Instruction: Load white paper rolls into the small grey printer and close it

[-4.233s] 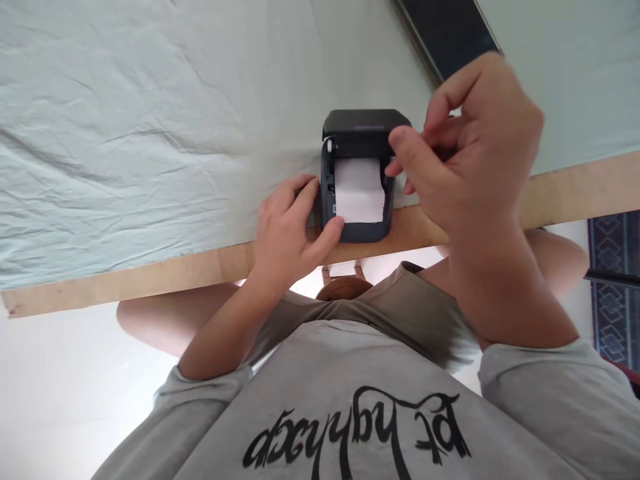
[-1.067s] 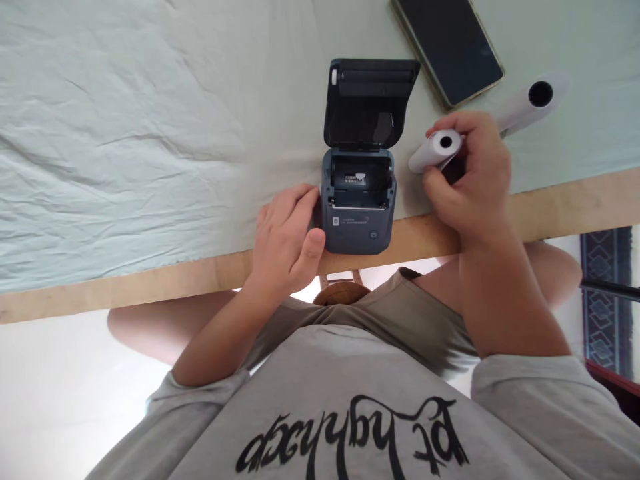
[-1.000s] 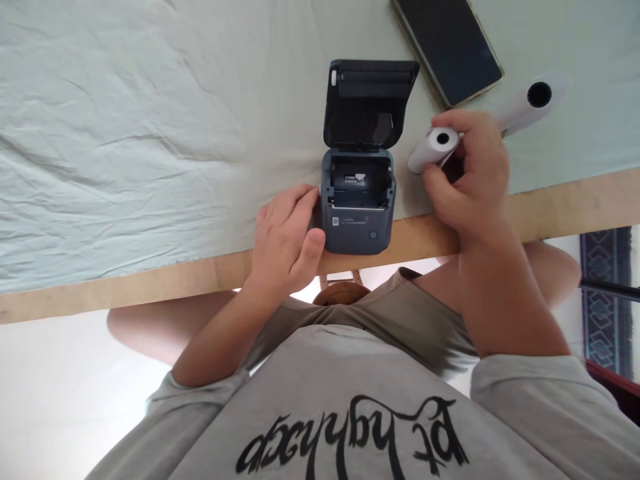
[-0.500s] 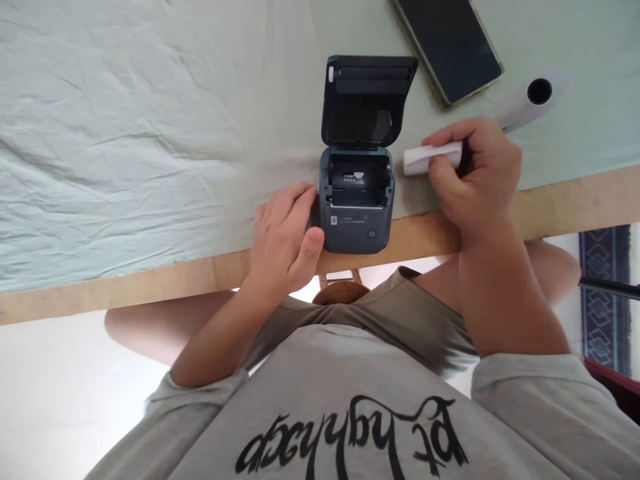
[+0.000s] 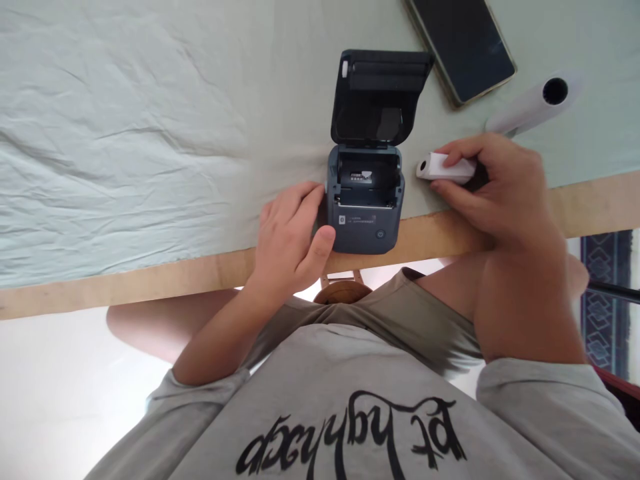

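A dark blue-grey label printer (image 5: 364,230) rests near the table's front edge, its black lid (image 5: 377,97) raised and its roll bay exposed. Along its left side lies my left hand (image 5: 290,233), fingertips and thumb at the casing, fingers apart and not wrapped around it. To the right of the printer, my right hand (image 5: 495,183) pinches a small white paper roll (image 5: 443,168) between thumb and fingers. One end of that roll, with a dark core hole, faces the printer; a short gap separates them. My palm hides its other end.
Beyond the printer at the right lies a dark phone (image 5: 467,50) in a clear case. Another white roll (image 5: 533,107) with a dark core hole lies behind my right hand. A pale green cloth (image 5: 150,133) covers the table, whose wooden edge (image 5: 200,270) shows in front.
My right hand has turned the paper roll so that its core hole now shows. Everything on the table appears shifted slightly right in view. My left hand stays beside the printer.
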Demonstrator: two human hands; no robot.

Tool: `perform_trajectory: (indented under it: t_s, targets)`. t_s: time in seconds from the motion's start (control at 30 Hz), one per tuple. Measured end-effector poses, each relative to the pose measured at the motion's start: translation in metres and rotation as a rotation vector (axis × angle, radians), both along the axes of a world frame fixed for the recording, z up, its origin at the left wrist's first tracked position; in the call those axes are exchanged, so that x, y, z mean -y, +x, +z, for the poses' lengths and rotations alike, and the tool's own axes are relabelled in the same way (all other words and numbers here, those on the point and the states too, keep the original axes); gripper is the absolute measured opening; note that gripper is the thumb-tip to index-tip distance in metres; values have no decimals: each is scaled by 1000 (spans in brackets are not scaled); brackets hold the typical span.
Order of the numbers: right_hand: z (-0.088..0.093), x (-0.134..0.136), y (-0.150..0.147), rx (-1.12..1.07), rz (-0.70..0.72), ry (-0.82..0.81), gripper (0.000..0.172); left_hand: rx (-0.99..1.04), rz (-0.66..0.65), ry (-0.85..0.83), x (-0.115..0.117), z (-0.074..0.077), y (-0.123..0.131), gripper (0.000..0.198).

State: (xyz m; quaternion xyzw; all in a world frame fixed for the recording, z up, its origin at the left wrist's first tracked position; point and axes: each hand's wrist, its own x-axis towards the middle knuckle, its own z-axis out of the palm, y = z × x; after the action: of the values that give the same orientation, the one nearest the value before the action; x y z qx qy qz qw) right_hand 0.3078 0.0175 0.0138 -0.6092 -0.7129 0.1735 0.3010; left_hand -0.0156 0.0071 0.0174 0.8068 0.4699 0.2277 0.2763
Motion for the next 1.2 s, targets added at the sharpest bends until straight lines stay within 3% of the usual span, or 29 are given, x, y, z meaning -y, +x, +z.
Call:
perform_trajectory:
  t_s: [0.17, 0.37, 0.47, 0.57, 0.77, 1.2]
  targets:
    - [1, 5, -5, -23, -77, 14, 22, 20, -8, 10, -1, 0, 0, 81]
    - [-3, 2, -22, -190, -32, 315, 22, -2, -9, 23, 0, 0, 0, 80]
    - [3, -1, -42, -215, 43, 375, 23, 0, -10, 27, 0, 0, 0, 77]
    - [15, -6, -63, -140, 131, 301, 21, -5, -9, 37, 1, 0, 0, 75]
    - [33, -20, -87, -97, 142, 145, 16, 0, -17, 41, 1, -1, -1, 74]
    - [24, -22, -90, -169, 134, 35, 13, -4, -29, -12, 0, 3, 0, 81]
